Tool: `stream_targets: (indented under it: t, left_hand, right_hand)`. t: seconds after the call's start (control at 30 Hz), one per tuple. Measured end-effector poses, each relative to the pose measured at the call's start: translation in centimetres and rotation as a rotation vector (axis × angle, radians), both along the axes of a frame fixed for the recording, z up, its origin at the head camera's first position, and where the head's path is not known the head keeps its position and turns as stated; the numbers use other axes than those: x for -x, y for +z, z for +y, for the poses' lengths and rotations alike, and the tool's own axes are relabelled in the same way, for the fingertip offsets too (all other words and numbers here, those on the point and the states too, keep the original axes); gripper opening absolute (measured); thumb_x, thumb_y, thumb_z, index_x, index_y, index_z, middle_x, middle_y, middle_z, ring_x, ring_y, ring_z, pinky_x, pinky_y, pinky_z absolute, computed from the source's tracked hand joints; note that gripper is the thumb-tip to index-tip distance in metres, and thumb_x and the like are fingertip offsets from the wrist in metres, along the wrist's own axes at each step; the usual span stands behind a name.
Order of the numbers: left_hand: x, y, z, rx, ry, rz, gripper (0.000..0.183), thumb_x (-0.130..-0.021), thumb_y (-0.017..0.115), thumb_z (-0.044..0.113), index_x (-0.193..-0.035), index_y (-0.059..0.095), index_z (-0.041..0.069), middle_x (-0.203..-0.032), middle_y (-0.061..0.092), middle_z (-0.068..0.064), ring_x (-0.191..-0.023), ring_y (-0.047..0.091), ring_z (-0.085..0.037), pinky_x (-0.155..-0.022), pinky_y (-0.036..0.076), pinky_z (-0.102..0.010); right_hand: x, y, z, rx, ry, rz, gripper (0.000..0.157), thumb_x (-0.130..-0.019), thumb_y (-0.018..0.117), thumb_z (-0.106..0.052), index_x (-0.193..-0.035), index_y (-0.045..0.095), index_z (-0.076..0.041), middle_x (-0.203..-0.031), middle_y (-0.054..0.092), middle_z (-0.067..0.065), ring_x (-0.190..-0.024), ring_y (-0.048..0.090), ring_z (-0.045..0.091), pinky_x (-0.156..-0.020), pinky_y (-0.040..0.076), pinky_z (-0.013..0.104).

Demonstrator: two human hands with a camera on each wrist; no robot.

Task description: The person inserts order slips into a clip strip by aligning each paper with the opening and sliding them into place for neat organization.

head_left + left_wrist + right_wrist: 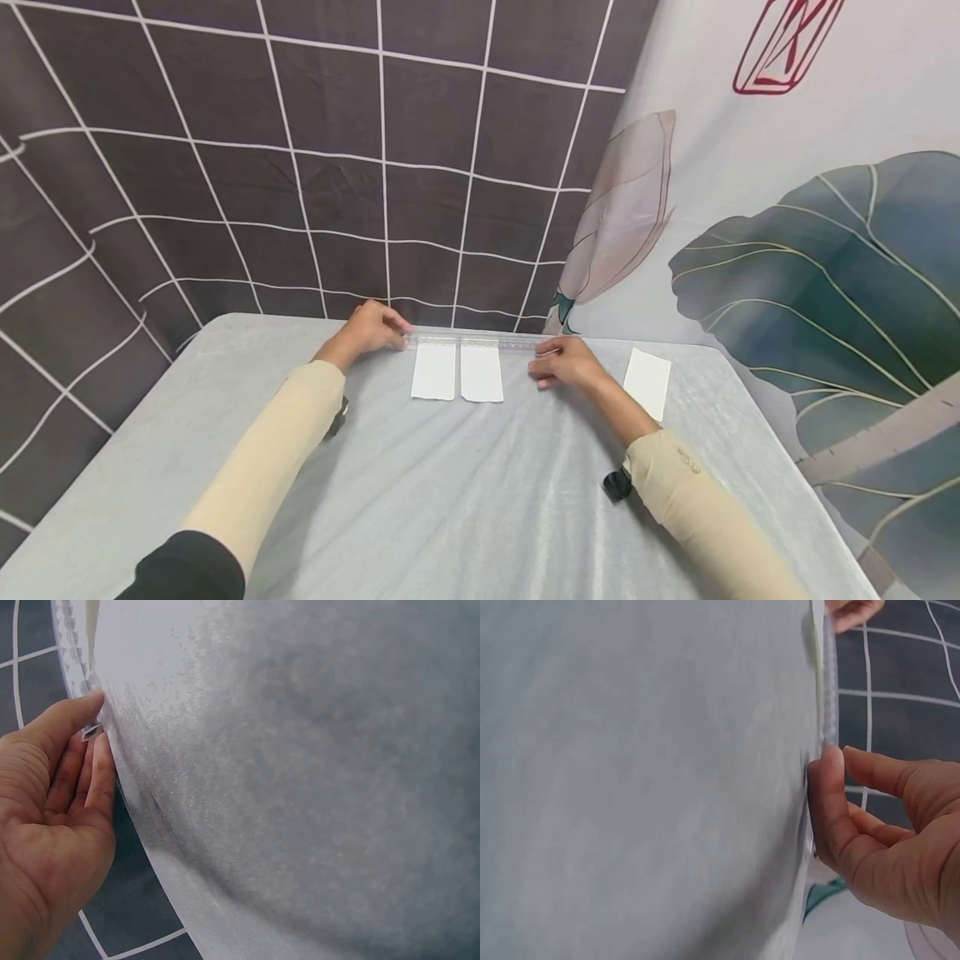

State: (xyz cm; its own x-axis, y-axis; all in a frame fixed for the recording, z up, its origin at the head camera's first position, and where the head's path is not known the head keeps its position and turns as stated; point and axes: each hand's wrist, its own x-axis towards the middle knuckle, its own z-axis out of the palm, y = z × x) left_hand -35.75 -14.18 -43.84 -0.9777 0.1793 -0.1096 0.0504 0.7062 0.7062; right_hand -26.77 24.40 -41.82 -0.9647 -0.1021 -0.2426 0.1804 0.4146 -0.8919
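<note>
A clear plastic ruler (516,344) lies crosswise near the table's far edge, over the top ends of two white paper cards. The left card (433,372) and the right card (482,374) lie side by side with a narrow gap. My left hand (372,326) pinches the ruler's left end between thumb and fingers, as the left wrist view shows up close. At the other end, my right hand (567,363) grips the ruler (830,690) between thumb and fingertips. A third white card (647,383) lies apart, to the right of the right hand.
Pale grey cloth (450,500) with soft wrinkles covers the table. Behind it hangs a dark curtain (330,192) with a white grid. A light leaf-print curtain (817,275) stands along the right side.
</note>
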Motion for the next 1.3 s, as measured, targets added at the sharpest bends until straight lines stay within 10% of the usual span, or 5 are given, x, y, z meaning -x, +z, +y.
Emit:
stream_targets:
  t: [0.4, 0.87, 1.07, 1.3]
  left_hand:
    - [1.9, -2.0, -0.8, -0.021, -0.021, 0.021, 0.027, -0.075, 0.099, 0.009, -0.097, 0.092, 0.022, -0.115, 0.087, -0.007, -0.112, 0.074, -0.027, -0.101, 0.060, -0.045]
    - [-1.8, 1.6, 0.3, -0.016, -0.017, 0.016, 0.026, -0.081, 0.096, 0.006, -0.106, 0.091, 0.014, -0.123, 0.085, -0.013, -0.114, 0.073, -0.027, -0.100, 0.060, -0.040]
    - [-0.4, 0.2, 0.0, -0.012, -0.041, 0.043, 0.026, -0.079, 0.098, 0.008, -0.103, 0.091, 0.018, -0.117, 0.086, -0.009, -0.106, 0.073, -0.023, -0.093, 0.060, -0.036]
    - [-1.8, 1.4, 0.5, -0.014, -0.007, 0.011, 0.028, -0.083, 0.094, 0.005, -0.109, 0.090, 0.013, -0.128, 0.084, -0.015, -0.122, 0.073, -0.030, -0.108, 0.058, -0.044]
  right_hand:
    - [-1.6, 1.6, 4.9, -0.029, -0.047, -0.012, 0.056, -0.105, 0.076, -0.005, -0.152, 0.055, 0.017, -0.123, 0.082, 0.025, -0.084, 0.076, 0.004, -0.075, 0.068, 0.024]
    - [-2.4, 1.9, 9.3, -0.119, -0.107, -0.023, 0.060, -0.107, 0.075, -0.011, -0.155, 0.052, 0.016, -0.120, 0.081, 0.020, -0.087, 0.076, 0.005, -0.076, 0.067, 0.023]
    - [-2.8, 2.0, 11.5, -0.189, -0.141, 0.001, 0.059, -0.108, 0.074, -0.014, -0.154, 0.053, 0.016, -0.123, 0.082, 0.022, -0.088, 0.076, 0.005, -0.075, 0.067, 0.024]
    - [-2.9, 1.8, 13.7, -0.238, -0.190, -0.010, 0.054, -0.106, 0.075, -0.014, -0.146, 0.057, 0.017, -0.100, 0.084, 0.008, -0.078, 0.074, 0.002, -0.070, 0.065, 0.023]
